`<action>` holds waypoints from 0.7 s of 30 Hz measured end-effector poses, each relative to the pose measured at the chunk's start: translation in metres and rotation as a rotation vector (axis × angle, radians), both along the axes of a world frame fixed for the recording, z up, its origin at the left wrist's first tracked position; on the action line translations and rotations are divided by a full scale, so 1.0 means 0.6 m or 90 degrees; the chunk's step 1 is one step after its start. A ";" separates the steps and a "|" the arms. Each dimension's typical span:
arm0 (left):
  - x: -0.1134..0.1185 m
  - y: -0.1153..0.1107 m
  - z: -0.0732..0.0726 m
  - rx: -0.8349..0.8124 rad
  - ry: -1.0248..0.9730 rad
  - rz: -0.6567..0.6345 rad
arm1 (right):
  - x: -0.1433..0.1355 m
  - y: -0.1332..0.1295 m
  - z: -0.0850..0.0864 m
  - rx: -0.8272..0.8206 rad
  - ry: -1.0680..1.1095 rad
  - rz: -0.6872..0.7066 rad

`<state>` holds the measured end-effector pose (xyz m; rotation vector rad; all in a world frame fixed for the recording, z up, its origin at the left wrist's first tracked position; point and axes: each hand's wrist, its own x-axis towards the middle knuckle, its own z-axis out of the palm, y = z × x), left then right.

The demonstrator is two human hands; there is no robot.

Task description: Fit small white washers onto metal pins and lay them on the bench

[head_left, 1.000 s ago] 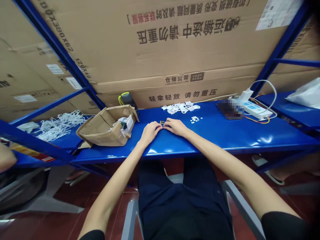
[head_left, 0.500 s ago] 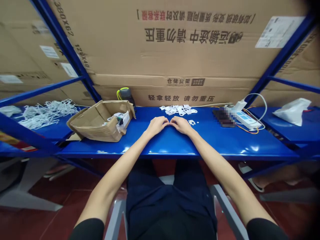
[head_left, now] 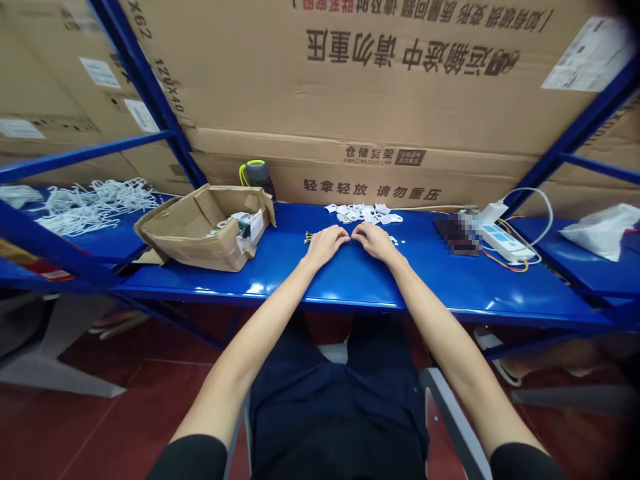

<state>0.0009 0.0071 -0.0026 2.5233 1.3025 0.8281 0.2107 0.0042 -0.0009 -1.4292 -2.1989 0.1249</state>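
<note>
On the blue table (head_left: 435,287): left hand (head_left: 325,245), right of the open carton (head_left: 200,230), and right hand (head_left: 374,241), farther right; grips' opening and contents indiscernible.

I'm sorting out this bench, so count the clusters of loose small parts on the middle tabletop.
3: white flat pieces near the back, small white bits partly behind the right hand, and brass-coloured pieces beside the left hand. The hands may hide more.
</note>
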 end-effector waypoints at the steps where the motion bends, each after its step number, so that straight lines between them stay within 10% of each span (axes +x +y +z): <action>1: 0.000 0.001 -0.001 0.002 -0.002 -0.001 | 0.000 0.000 0.001 0.003 0.007 -0.002; 21: -0.001 0.012 -0.005 -0.037 -0.127 -0.085 | 0.025 -0.007 0.009 0.076 0.093 0.066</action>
